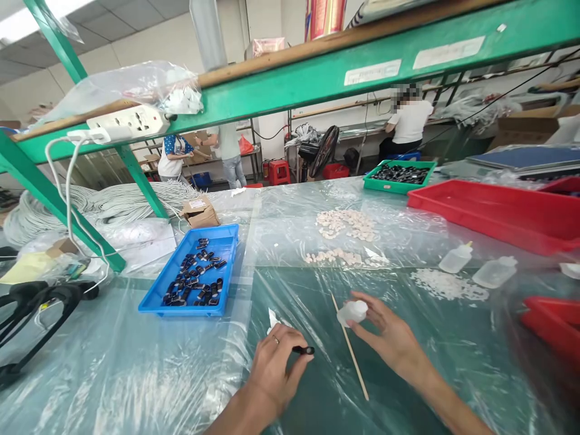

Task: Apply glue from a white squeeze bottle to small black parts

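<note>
One small black piece (309, 350) was pinched in the grip of the left hand (277, 359), between thumb and fingertip, just above the plastic-covered surface (326, 405). The right hand's (392, 335) grip was closed around a small white bottle (354, 312), with thumb and fingers on its side. A thin wooden stick (356, 364) lay slantwise between the hands, its far end beside the bottle. A white scrap (272, 318) lay just beyond the left hand.

Farther left stood a blue tray (181, 311) with many black pieces in it. To the right, two more bottles (493, 272) lay beside a spread of white bits (448, 284). Past these, pale bits (333, 217) were scattered in two patches. Beyond them stood a long red tray (471, 220) and a green tray (389, 186) full of dark pieces. A person in a white top (412, 122) sat farther back.
</note>
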The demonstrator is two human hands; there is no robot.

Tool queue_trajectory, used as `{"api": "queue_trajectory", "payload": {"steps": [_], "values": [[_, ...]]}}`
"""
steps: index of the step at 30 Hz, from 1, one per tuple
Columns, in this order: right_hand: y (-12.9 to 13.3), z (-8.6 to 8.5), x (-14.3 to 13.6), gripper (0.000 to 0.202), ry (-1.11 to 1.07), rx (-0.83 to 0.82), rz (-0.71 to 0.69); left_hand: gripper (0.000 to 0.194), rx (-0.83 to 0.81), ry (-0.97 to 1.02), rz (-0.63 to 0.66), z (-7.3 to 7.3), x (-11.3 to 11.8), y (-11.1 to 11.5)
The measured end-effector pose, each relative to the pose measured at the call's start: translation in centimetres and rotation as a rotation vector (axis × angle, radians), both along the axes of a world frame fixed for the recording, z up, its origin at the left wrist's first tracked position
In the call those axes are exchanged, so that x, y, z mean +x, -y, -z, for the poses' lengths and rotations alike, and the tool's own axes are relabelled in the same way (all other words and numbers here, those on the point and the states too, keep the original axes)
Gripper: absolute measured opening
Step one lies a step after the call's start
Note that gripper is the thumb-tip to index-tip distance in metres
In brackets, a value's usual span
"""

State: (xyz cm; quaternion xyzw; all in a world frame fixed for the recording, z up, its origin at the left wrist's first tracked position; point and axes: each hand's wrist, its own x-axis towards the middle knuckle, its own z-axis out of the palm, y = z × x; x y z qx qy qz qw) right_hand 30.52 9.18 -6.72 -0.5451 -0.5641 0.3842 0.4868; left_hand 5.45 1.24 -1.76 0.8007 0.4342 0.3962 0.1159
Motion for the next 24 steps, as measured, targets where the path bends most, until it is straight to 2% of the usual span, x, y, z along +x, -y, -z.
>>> {"api": "queue_trajectory", "payload": {"steps": [4, 9, 13, 16, 18, 21, 24], "values": [[-0.9, 1.0, 0.9, 0.067, 0.112, 0.055, 0.074, 0.010, 0.050, 0.029, 0.019, 0.4, 0.0, -0.3], [-1.5, 1.7, 1.1, 0.066, 0.175, 0.104, 0.055, 0.014, 0.079, 0.054, 0.035, 1.0, 0.4, -0.3], [-1.5, 0.8, 1.6, 0.076, 0.152, 0.135, -0.042, 0.013, 0.081, 0.070, 0.027, 0.7, 0.5, -0.2], [-2.1, -0.5, 3.5, 0.078, 0.107, 0.154, -0.087, 0.010, 0.059, 0.043, 0.032, 0.4, 0.4, -0.2], [-2.8, -0.9, 5.5, 0.061, 0.113, 0.165, 0.013, 0.009, 0.052, 0.038, 0.026, 0.3, 0.4, -0.2], [-4.0, -0.4, 8.9, 0.032, 0.225, 0.146, 0.258, 0.007, 0.080, 0.058, 0.008, 0.3, 0.4, -0.4], [-4.7, 1.0, 11.5, 0.022, 0.352, 0.087, 0.407, 0.008, 0.071, 0.053, 0.027, 0.3, 0.5, -0.6]]}}
